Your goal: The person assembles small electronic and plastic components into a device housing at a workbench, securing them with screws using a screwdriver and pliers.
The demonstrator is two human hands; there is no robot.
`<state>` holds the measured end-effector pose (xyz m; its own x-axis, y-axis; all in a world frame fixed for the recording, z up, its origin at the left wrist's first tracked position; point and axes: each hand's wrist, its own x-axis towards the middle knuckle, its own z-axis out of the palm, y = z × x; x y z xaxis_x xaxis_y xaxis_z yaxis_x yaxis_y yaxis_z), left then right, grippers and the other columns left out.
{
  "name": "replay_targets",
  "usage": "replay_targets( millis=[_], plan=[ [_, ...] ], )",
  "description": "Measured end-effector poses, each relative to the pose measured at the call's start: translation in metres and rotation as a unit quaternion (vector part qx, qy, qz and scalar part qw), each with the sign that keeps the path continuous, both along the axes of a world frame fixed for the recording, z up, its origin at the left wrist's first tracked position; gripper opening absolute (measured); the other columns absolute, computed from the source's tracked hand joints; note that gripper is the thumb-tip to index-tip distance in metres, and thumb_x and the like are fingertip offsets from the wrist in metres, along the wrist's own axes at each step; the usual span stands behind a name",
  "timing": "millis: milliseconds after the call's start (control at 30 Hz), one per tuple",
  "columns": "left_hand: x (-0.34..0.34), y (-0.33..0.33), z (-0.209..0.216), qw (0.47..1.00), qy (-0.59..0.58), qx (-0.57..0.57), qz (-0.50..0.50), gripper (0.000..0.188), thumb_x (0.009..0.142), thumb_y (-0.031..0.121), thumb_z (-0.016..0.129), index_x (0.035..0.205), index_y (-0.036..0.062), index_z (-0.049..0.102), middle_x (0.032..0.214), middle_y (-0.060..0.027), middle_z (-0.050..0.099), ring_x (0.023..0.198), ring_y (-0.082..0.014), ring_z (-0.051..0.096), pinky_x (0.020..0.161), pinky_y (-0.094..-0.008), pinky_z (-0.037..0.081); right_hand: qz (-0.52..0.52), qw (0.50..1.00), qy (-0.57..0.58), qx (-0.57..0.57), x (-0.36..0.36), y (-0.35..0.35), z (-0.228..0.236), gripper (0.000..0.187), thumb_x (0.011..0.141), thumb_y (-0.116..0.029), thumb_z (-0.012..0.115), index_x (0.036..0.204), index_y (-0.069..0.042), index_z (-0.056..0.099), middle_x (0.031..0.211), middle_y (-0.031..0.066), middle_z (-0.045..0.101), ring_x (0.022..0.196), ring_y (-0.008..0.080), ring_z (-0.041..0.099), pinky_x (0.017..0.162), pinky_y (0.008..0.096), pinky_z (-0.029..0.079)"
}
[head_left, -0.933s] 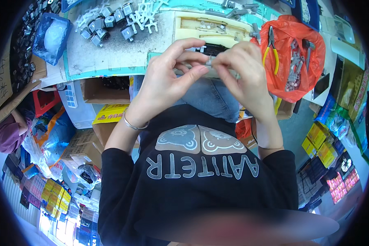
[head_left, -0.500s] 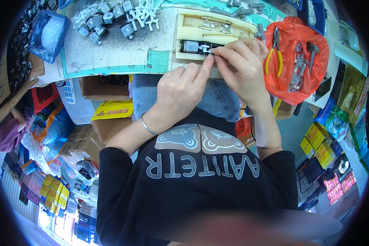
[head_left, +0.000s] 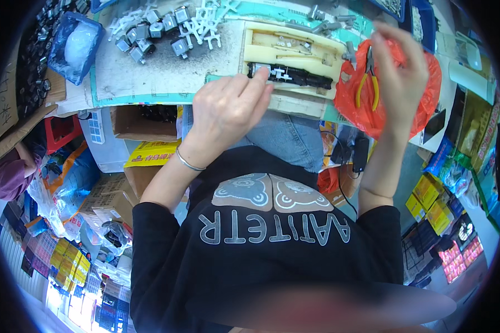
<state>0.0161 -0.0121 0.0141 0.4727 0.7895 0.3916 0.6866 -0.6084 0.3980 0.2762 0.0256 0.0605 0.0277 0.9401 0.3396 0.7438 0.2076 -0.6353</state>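
A slim black housing (head_left: pixel 311 79) lies in the front slot of a cream-coloured fixture block (head_left: pixel 300 56). A silver motor (head_left: pixel 259 67) sits at its left end, with a white cross-shaped piece (head_left: pixel 281 73) beside it. My left hand (head_left: pixel 225 108) rests its index fingertip on the motor; the other fingers are bent and grip nothing that I can see. My right hand (head_left: pixel 403 75) is raised over the red plastic bag (head_left: pixel 350 94), smeared a little by motion, its fingers apart with nothing visible in them. Pliers with yellow handles (head_left: pixel 368 91) lie on the bag, left of that hand.
Several silver motors (head_left: pixel 155 26) and white cross-shaped pieces (head_left: pixel 205 30) are heaped at the back left of the table. A blue tub (head_left: pixel 76 47) stands further left. Grey parts (head_left: pixel 330 25) lie behind the fixture. Blue bins (head_left: pixel 422 28) stand at the back right.
My right hand has left the housing and swung right, above the red bag. My left index finger has shifted left from the white piece onto the motor.
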Motion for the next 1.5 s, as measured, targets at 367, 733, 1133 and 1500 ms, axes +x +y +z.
replay_targets(
  millis=[367, 733, 1133, 1500],
  plan=[
    [-0.045, 0.062, 0.030, 0.987, -0.078, 0.026, 0.140, 0.019, 0.079, 0.013, 0.069, 0.096, 0.0046, 0.067, 0.070, -0.0072, 0.061, 0.054, -0.0180, 0.055, 0.049, -0.0281, 0.044, -0.059, 0.886, -0.459, -0.010, 0.039, 0.093, -0.019, 0.015, 0.080, -0.022, 0.064, 0.090, -0.012, 0.070, 0.093, 0.0050, 0.065, 0.098, 0.0236, 0.056, 0.096, 0.0489, 0.031],
    [-0.098, 0.191, 0.023, 0.960, 0.137, 0.034, 0.240, 0.019, 0.085, 0.028, 0.060, 0.093, 0.0140, 0.069, 0.086, -0.0070, 0.065, 0.077, -0.0266, 0.064, 0.065, -0.0366, 0.050, -0.036, 0.909, -0.414, 0.015, 0.040, 0.100, -0.017, 0.009, 0.080, -0.015, 0.061, 0.082, -0.007, 0.066, 0.084, 0.0065, 0.065, 0.086, 0.0235, 0.059, 0.090, 0.0434, 0.034],
    [-0.098, 0.192, 0.040, 0.979, 0.101, 0.012, 0.179, 0.015, 0.074, 0.016, 0.061, 0.073, 0.0028, 0.067, 0.077, -0.0155, 0.064, 0.074, -0.0317, 0.062, 0.069, -0.0401, 0.050, -0.042, 0.935, -0.351, 0.013, 0.046, 0.101, -0.018, 0.009, 0.078, -0.014, 0.063, 0.080, -0.006, 0.064, 0.078, 0.0101, 0.065, 0.081, 0.0262, 0.060, 0.080, 0.0406, 0.040],
    [-0.096, 0.213, 0.041, 0.968, 0.204, 0.036, 0.142, 0.013, 0.075, 0.016, 0.059, 0.073, 0.0064, 0.068, 0.078, -0.0148, 0.064, 0.074, -0.0322, 0.062, 0.068, -0.0409, 0.051, -0.078, 0.993, -0.065, 0.052, 0.029, 0.082, -0.016, 0.009, 0.080, -0.003, 0.063, 0.089, 0.000, 0.063, 0.075, 0.0042, 0.064, 0.067, 0.0096, 0.063, 0.062, 0.0232, 0.050]
  ],
)
